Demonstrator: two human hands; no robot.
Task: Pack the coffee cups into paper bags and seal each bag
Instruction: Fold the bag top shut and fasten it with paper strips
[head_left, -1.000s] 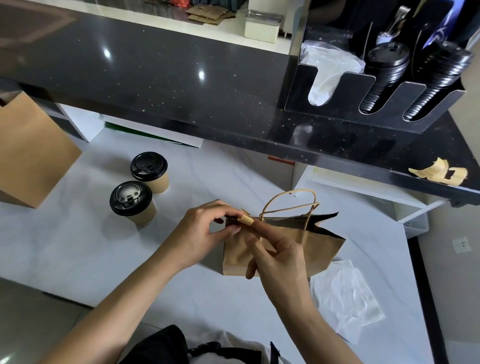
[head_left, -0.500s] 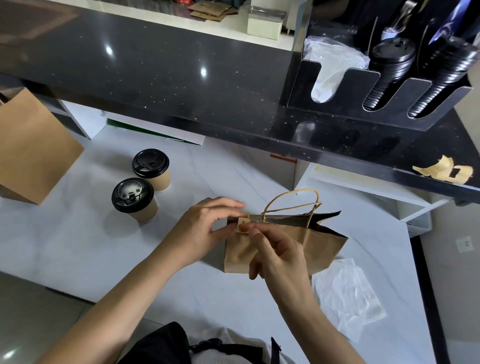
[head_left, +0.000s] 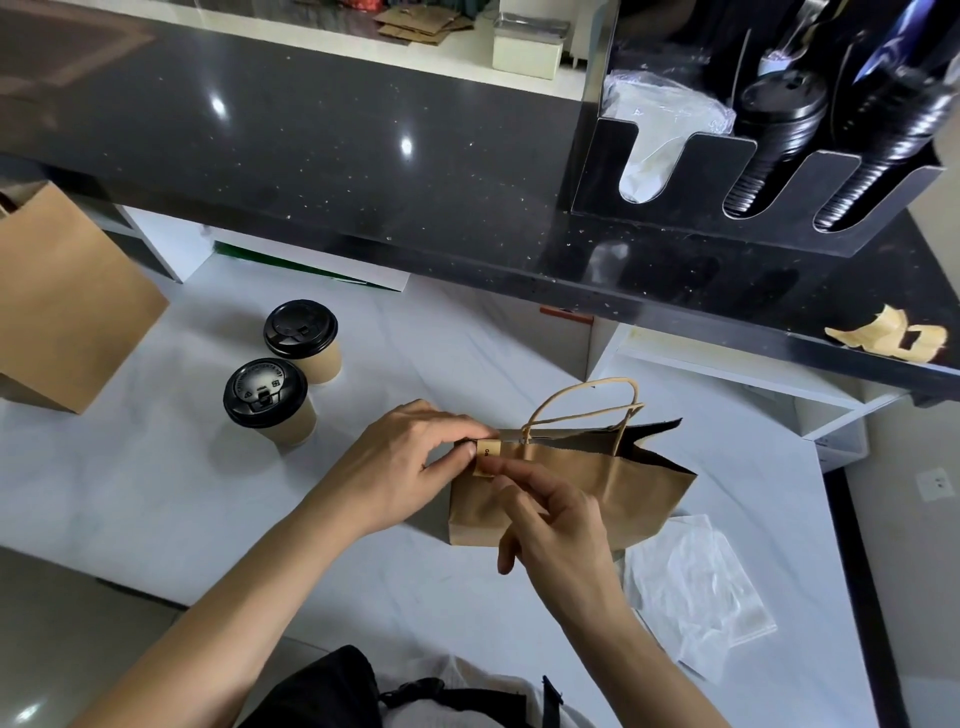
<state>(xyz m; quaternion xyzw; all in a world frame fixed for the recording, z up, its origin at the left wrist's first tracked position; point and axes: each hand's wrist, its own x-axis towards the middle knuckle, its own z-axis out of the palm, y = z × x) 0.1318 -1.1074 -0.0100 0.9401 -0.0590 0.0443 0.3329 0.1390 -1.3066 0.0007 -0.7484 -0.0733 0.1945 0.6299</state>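
The left hand (head_left: 410, 457) pinches the paper bag (head_left: 623, 483) at its top corner. The right hand's (head_left: 556, 514) grip presses a sticker (head_left: 487, 454) over that edge. Two coffee cups (head_left: 270, 400) stand left of the bag.

The large bag (head_left: 67, 301) is cut off at the left edge; sticker (head_left: 488, 456) print unreadable.

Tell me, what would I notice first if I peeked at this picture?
Right in the middle, two hands work on a small brown paper bag with handles: the left hand pinches its top corner, and the right hand presses a little tan sticker over the edge. To the left, two coffee cups with black lids wait on the white counter, outside any bag.
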